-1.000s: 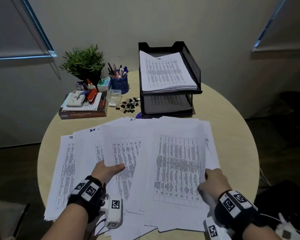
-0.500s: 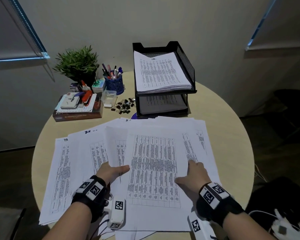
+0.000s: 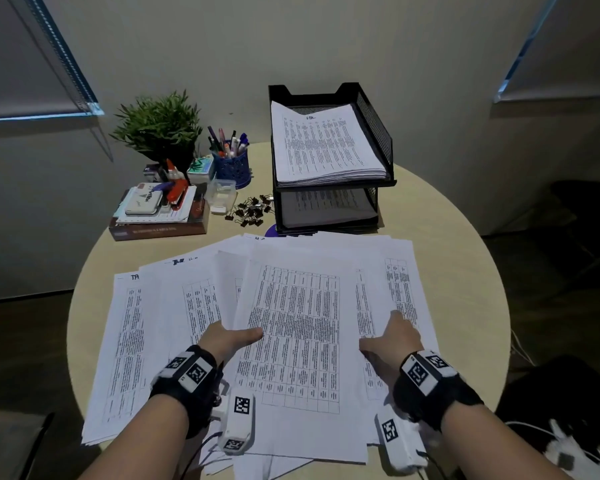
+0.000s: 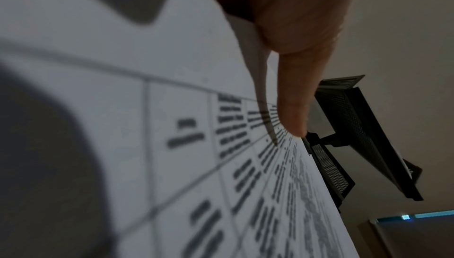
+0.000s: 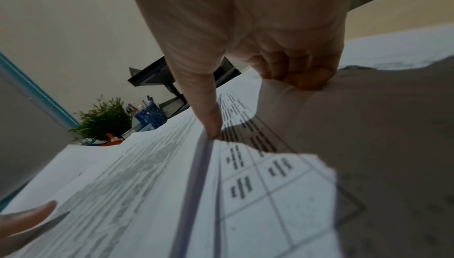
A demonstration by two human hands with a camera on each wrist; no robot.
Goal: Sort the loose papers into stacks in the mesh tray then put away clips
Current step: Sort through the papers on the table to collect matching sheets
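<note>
From the head view, loose papers (image 3: 174, 323) lie fanned in overlapping sheets across the lower half of the frame on a round table (image 3: 458, 258), with one printed top sheet (image 3: 295, 337) in the lower centre. The left hand (image 3: 227, 341) holds that sheet's left edge, thumb laid on top of the print and fingers hidden under the paper. The right hand (image 3: 394, 341), lower right of centre, rests on the sheets at the top sheet's right edge, thumb stretched toward it. The mesh tray (image 3: 378, 133) stands in the upper centre, a paper stack on its top tier and another on the lower tier. The binder clips (image 3: 250, 210) lie in a loose heap just left of the tray's base, next to a clear box (image 3: 222, 195), a blue pen cup (image 3: 232, 168), a plant (image 3: 158, 126) and a book (image 3: 160, 230) with small items on it. In the left wrist view, the left thumb (image 4: 292, 91) at top centre presses on the printed sheet with a paper edge curling beneath it; the tray sits at middle right. In the right wrist view, the right thumb (image 5: 203, 95) points down onto a sheet's edge in the centre, while the curled fingers (image 5: 294, 68) at upper right pinch a lifted paper.
</note>
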